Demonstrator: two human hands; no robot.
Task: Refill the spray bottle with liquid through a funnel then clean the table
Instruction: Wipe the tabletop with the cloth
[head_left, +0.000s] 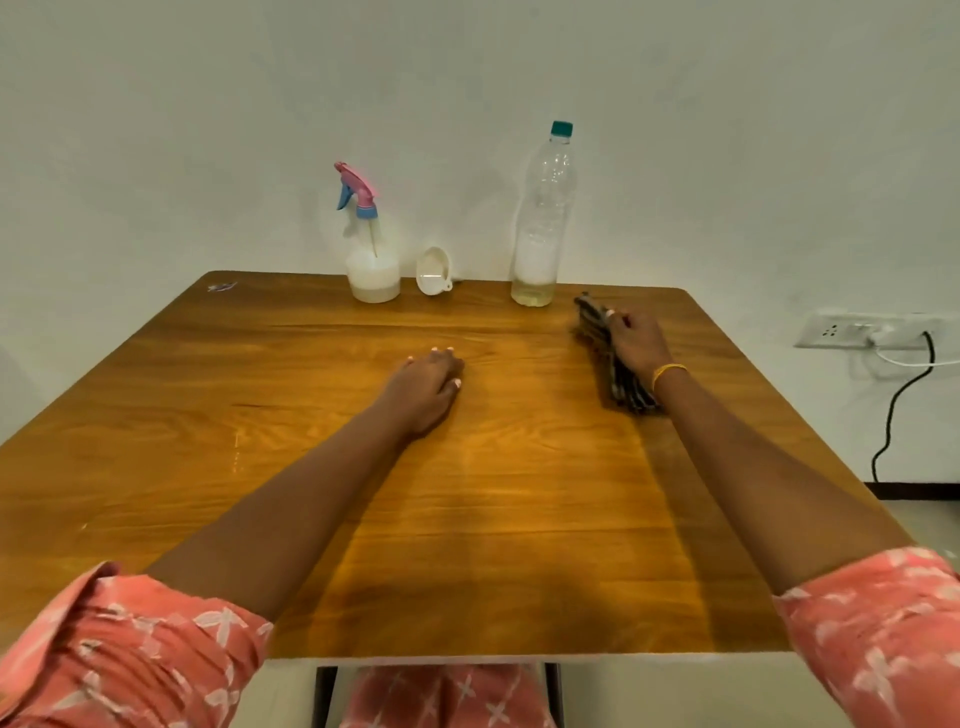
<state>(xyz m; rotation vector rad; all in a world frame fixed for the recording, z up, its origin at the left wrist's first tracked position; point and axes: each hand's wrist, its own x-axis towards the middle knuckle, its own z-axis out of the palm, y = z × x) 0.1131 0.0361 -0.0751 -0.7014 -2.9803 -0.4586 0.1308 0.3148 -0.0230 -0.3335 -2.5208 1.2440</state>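
A clear spray bottle (370, 249) with a pink and blue trigger head stands at the table's far edge, partly filled with whitish liquid. Just right of it a small white funnel (434, 271) lies on its side. Further right stands a tall clear plastic bottle (542, 223) with a green cap and a little yellowish liquid at the bottom. My right hand (635, 343) presses on a dark striped cloth (608, 358) on the wooden table (311, 441), right of centre. My left hand (428, 384) rests palm down near the table's middle, holding nothing.
A white wall backs the table. On the wall at right sits a socket strip (852, 330) with a black cable (898, 410) hanging down and a white one beside it. A small sticker (222, 286) marks the far left corner.
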